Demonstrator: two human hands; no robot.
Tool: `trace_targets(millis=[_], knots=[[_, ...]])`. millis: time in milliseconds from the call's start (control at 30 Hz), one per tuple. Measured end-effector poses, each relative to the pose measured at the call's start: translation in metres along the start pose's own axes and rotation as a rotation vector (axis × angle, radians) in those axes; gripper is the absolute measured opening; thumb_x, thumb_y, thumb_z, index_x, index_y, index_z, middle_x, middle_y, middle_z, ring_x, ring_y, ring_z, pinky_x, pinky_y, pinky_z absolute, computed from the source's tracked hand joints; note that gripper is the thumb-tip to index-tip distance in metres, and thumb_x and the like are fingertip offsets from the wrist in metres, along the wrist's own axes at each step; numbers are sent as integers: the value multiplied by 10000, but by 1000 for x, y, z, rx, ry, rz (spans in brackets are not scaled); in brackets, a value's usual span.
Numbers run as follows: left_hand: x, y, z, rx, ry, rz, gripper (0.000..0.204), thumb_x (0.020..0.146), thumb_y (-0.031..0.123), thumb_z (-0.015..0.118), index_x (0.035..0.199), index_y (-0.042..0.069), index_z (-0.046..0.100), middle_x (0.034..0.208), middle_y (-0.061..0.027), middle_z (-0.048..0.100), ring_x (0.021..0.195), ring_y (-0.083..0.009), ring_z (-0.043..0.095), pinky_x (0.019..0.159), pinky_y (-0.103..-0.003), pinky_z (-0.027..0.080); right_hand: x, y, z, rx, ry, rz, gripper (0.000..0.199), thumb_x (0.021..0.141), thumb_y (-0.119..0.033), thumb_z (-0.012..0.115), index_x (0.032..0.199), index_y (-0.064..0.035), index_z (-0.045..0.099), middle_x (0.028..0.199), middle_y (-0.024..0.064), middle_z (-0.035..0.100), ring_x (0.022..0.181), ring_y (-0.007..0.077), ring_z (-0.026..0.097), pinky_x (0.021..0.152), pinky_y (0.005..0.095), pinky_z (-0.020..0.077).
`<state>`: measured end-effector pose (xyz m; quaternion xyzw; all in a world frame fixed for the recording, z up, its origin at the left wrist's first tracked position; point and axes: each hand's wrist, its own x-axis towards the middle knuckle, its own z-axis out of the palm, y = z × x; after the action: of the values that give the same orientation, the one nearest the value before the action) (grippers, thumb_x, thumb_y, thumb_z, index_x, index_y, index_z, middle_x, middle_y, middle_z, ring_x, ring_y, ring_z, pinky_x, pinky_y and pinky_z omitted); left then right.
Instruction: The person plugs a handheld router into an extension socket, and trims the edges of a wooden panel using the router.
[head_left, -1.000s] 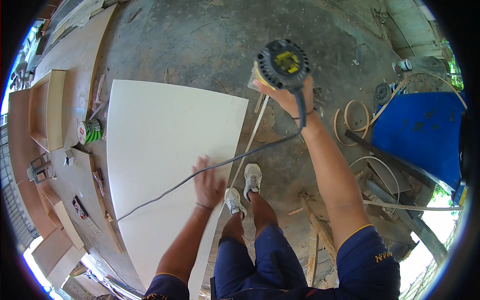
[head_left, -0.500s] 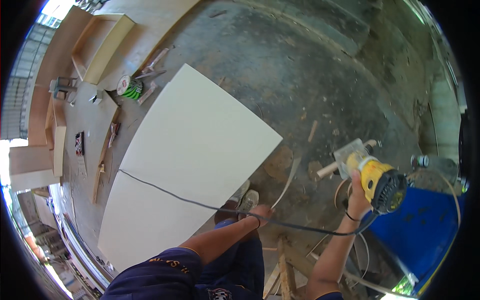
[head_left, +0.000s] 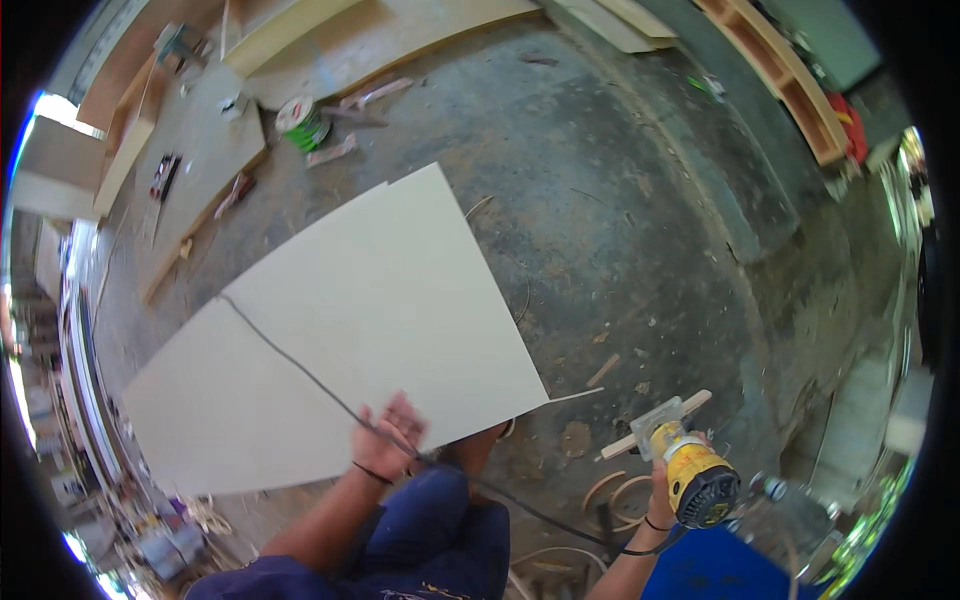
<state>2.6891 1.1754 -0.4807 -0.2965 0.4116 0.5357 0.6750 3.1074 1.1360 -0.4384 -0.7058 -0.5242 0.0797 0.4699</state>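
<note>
Panel (head_left: 340,340) on concrete floor (head_left: 640,230) (dusty).

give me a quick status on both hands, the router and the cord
Left hand on the black cord over the white panel. Right hand gripping the yellow router, held off the panel. Cord trails across the panel.

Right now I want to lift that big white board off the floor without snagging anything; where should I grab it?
Probably the near edge of the white board, from the person's side beside the left hand. It lies flat; the black cord crosses it, so clear that first.
</note>
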Motion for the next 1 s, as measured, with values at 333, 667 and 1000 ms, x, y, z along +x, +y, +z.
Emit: trace_targets(millis=[333, 667, 1000], knots=[[4, -17, -4, 393, 506, 584, 302, 1015, 400, 423, 1000, 101, 470, 596, 41, 306, 441, -74, 270, 434, -262, 320, 124, 2, 86, 26, -498, -177, 785, 655, -415, 836, 1248, -33, 492, 1214, 132, 574, 1132, 292, 538, 984, 412, 421], [-7, -121, 27, 266, 514, 605, 248, 1012, 333, 444, 993, 94, 507, 649, 40, 355, 474, -72, 321, 467, -266, 349, 187, 6, 242, 441, -1043, -430, 398, 813, -50, 687, 1197, -9, 594, 1179, 140, 654, 1029, 184, 650, 871, 302, 517], [67, -162, 31, 1050, 172, 1395, 504, 915, 106, 487, 1394, -23, 395, 1327, -186, 527, 1149, -302, 546, 1001, -408, 406, 175, -18, 309, 512, -1280, -544, 627, 605, -177, 828, 1163, -62, 569, 988, 143, 674, 890, 325, 685, 777, 348, 545]])
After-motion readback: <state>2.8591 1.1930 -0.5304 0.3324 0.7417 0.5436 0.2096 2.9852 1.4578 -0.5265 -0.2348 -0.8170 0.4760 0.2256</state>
